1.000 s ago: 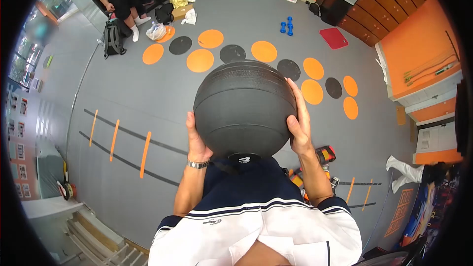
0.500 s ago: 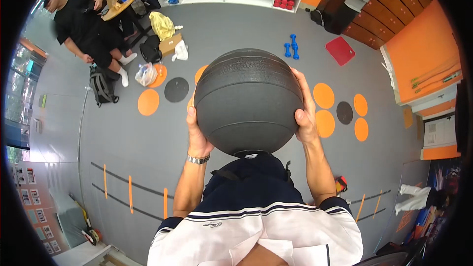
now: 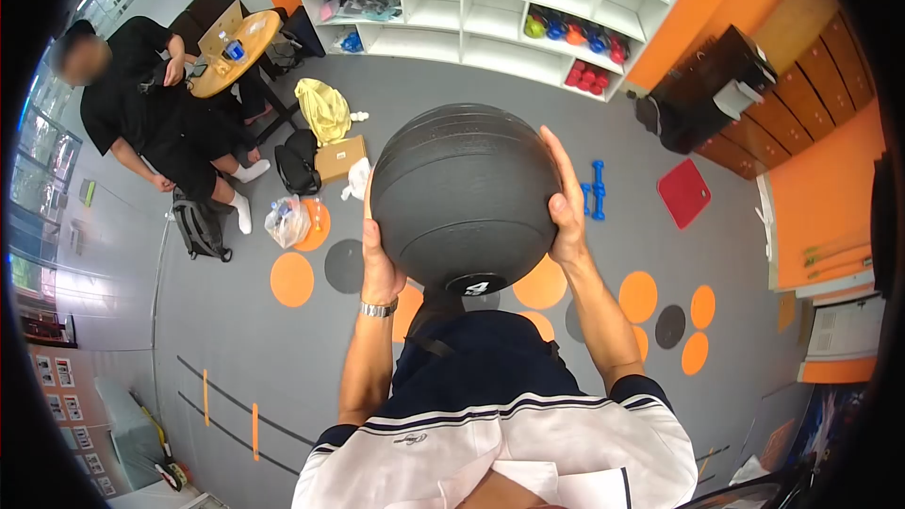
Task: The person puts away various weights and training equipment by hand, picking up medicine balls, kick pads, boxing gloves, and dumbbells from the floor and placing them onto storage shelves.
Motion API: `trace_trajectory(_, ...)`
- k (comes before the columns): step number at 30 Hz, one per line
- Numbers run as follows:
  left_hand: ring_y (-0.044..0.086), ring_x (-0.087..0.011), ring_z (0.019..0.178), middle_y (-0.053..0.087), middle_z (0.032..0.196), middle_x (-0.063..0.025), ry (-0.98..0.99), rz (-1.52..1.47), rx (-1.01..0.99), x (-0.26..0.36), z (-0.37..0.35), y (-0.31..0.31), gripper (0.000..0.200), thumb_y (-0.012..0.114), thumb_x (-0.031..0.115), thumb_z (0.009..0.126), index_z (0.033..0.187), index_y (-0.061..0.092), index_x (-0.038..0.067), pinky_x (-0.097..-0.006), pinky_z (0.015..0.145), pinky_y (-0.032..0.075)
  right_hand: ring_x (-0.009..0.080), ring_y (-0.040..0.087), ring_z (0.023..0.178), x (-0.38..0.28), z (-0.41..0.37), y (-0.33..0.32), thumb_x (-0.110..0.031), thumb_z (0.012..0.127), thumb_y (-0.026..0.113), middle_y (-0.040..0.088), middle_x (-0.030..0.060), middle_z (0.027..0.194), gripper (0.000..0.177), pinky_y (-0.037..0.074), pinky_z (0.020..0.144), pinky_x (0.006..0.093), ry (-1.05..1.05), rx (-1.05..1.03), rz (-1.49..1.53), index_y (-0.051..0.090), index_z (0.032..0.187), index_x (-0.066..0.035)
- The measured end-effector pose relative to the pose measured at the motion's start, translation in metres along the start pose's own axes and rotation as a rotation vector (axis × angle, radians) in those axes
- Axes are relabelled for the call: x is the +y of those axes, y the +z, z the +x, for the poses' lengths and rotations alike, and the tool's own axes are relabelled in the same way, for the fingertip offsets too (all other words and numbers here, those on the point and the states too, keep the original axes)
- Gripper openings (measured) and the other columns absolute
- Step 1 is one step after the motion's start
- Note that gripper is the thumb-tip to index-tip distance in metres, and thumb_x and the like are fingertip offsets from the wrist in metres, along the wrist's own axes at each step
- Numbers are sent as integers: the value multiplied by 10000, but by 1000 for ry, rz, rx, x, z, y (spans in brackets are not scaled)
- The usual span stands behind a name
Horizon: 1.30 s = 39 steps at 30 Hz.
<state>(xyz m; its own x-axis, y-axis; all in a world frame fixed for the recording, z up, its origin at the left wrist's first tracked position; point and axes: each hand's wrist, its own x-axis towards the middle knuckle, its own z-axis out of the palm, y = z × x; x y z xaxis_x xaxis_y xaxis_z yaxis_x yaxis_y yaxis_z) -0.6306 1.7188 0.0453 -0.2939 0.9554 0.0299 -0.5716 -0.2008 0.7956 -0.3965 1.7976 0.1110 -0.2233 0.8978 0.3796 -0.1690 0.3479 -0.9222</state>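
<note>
A large black medicine ball (image 3: 467, 198), with the number 4 on its lower end, is held out in front of my body between both hands. My left hand (image 3: 380, 259) presses on its left side, the thumb showing and most fingers hidden behind the ball; a metal watch sits on that wrist. On the opposite side my right hand (image 3: 564, 203) grips the ball with the thumb in front and the fingers stretched along its edge. Beneath the ball, orange dots (image 3: 539, 285) and dark dots mark the grey floor (image 3: 490, 85).
A person (image 3: 156, 118) in black sits at a round wooden table (image 3: 231, 71) at the upper left. Bags, including a grey backpack (image 3: 200, 226), and a cardboard box (image 3: 339, 160) lie nearby. White shelves (image 3: 429, 44) stand ahead; blue dumbbells (image 3: 598, 190) and a red mat (image 3: 684, 193) lie right.
My view has tilted up, so the shelves and floor dots appear lower. The ball has turned slightly towards me, showing more of its numbered end, and stays in both hands.
</note>
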Motion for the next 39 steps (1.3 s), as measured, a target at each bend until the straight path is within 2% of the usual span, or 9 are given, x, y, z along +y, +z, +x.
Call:
trace_trajectory(3, 459, -255, 1294, 455, 1433, -108, 34, 63, -17, -5, 96, -16, 888, 530, 714, 851, 1441, 380, 67, -421, 1052, 412, 322, 372, 1369, 49, 89, 10, -627, 789, 598, 413, 225, 1445, 964, 239, 1148, 413, 3, 13, 42, 353, 1461, 19)
trace_trajectory(8, 412, -250, 1336, 389, 1484, -99, -60, 96, -73, 10, 256, -18, 884, 549, 679, 862, 1500, 295, 123, -407, 1085, 383, 321, 388, 1355, 107, 234, 24, -637, 786, 594, 429, 227, 1432, 966, 253, 1137, 411, 25, 60, 21, 370, 1452, 27)
trace_trajectory(12, 329, -272, 1382, 308, 1512, -125, -70, 103, -71, 17, 370, -4, 994, 630, 666, 800, 1526, 220, 124, -409, 1118, 332, 323, 396, 1348, 158, 332, 25, -653, 779, 599, 436, 227, 1427, 980, 258, 1135, 406, 79, 101, 54, 371, 1454, 19)
trace_trajectory(19, 344, -261, 1377, 313, 1515, -119, -32, 1, -41, -20, 581, -5, 873, 604, 567, 875, 1522, 232, 115, -398, 1117, 337, 317, 394, 1353, 266, 515, 14, -623, 767, 637, 433, 221, 1437, 976, 261, 1134, 400, 95, 52, 53, 373, 1453, 19)
trace_trajectory(24, 360, -258, 1374, 330, 1517, -132, 10, 27, 33, -30, 715, -11, 778, 568, 515, 922, 1500, 291, 74, -380, 1126, 326, 302, 389, 1356, 318, 650, 13, -469, 726, 722, 431, 199, 1445, 942, 265, 1135, 389, 217, -3, 146, 375, 1459, 10)
trace_trajectory(26, 359, -255, 1376, 341, 1512, -138, -4, -10, 67, -31, 759, -13, 744, 554, 486, 935, 1490, 310, 55, -373, 1127, 320, 295, 388, 1357, 333, 698, 18, -447, 729, 724, 428, 194, 1450, 926, 263, 1136, 385, 296, -30, 153, 377, 1460, 3)
trace_trajectory(32, 369, -251, 1369, 368, 1493, -145, 1, -153, 116, -59, 915, -66, 660, 519, 402, 958, 1479, 334, 43, -361, 1128, 308, 277, 361, 1386, 426, 829, 42, -393, 723, 746, 402, 179, 1480, 937, 240, 1150, 371, 361, -117, 85, 350, 1482, -13)
trace_trajectory(35, 385, -247, 1351, 383, 1478, -148, -6, -172, 131, -90, 986, -110, 654, 544, 386, 949, 1471, 353, 42, -347, 1117, 309, 276, 353, 1393, 488, 875, 58, -395, 734, 738, 382, 182, 1496, 931, 228, 1157, 365, 343, -100, 85, 345, 1479, 4)
trace_trajectory(39, 381, -242, 1344, 392, 1470, -157, -24, -136, 153, -102, 1070, -149, 655, 570, 357, 942, 1469, 359, 32, -342, 1115, 299, 280, 346, 1398, 548, 938, 91, -444, 771, 706, 361, 196, 1504, 939, 231, 1152, 363, 304, -54, 2, 314, 1484, 25)
